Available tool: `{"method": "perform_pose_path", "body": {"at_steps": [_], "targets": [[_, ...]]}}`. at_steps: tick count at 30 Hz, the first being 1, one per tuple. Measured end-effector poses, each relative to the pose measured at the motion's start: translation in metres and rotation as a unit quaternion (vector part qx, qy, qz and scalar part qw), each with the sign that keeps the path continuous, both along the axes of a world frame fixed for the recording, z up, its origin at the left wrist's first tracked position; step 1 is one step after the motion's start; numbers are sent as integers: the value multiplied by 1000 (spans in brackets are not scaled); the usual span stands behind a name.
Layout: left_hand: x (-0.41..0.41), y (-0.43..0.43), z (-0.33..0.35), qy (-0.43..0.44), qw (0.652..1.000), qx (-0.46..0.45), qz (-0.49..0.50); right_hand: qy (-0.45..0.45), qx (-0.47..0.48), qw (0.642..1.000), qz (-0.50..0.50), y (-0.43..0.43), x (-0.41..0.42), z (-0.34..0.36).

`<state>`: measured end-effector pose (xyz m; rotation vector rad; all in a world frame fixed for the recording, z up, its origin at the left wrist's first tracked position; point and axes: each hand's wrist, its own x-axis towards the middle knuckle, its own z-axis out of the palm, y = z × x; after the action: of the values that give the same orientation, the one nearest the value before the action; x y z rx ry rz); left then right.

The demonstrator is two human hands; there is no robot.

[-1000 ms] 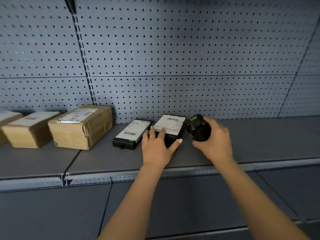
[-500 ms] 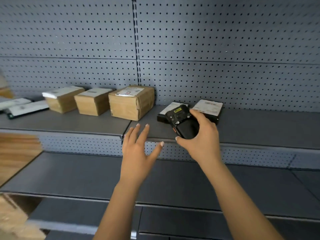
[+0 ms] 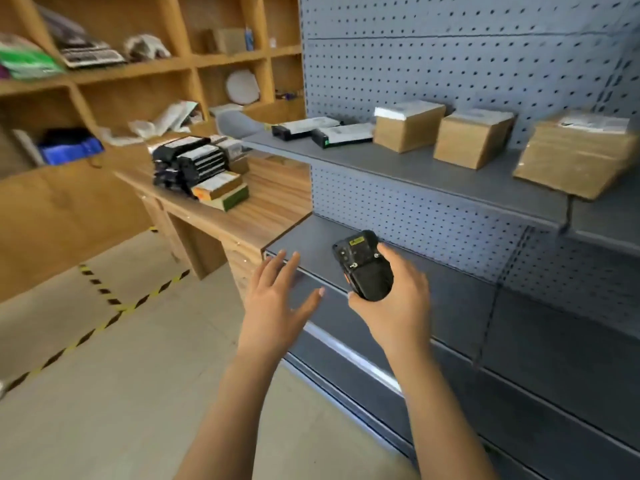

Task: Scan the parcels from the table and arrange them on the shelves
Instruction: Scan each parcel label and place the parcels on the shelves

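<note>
The job looked partly done. Five parcels stood in a row on the upper grey shelf [image 3: 415, 166]. Two flat black parcels [image 3: 304, 125] lay side by side at its left end. To their right were three cardboard boxes [image 3: 472, 138], each with a pale label on top. I judged these to be already scanned and put away, though nothing in view proved the scanning.

Plenty was left. A pile of parcels [image 3: 197, 164] sat on the wooden surface [image 3: 273, 199], just past the left end of the grey shelving. It was mostly flat black packs stacked several deep, with a couple of lighter boxes at the front. Blur made an exact count impossible, but the pile looked larger than the shelved row.

Both hands hung in front of the lower grey shelf [image 3: 311, 244], well apart from the pile. The right grip [image 3: 398, 306] held a black scanner [image 3: 363, 268], with fingers and thumb curled round its body. The left grip [image 3: 277, 299] was empty, with its fingers spread and straight. It was just beside the scanner and not touching it.

No parcel was in hand, so the moment read as a gap between parcels. The next one had yet to be fetched from the surface, scanned and shelved.
</note>
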<state>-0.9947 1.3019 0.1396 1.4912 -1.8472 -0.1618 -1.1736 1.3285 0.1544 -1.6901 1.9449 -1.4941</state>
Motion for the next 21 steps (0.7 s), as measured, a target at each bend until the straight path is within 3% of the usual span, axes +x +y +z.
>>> {"method": "perform_pose_path", "body": {"at_steps": [10, 21], "targets": [[133, -18, -41, 89, 976, 108, 168, -3, 75, 983, 165, -78, 143, -56], [231, -185, -18, 117, 957, 89, 251, -3, 53, 967, 251, -273, 257, -51]]}}
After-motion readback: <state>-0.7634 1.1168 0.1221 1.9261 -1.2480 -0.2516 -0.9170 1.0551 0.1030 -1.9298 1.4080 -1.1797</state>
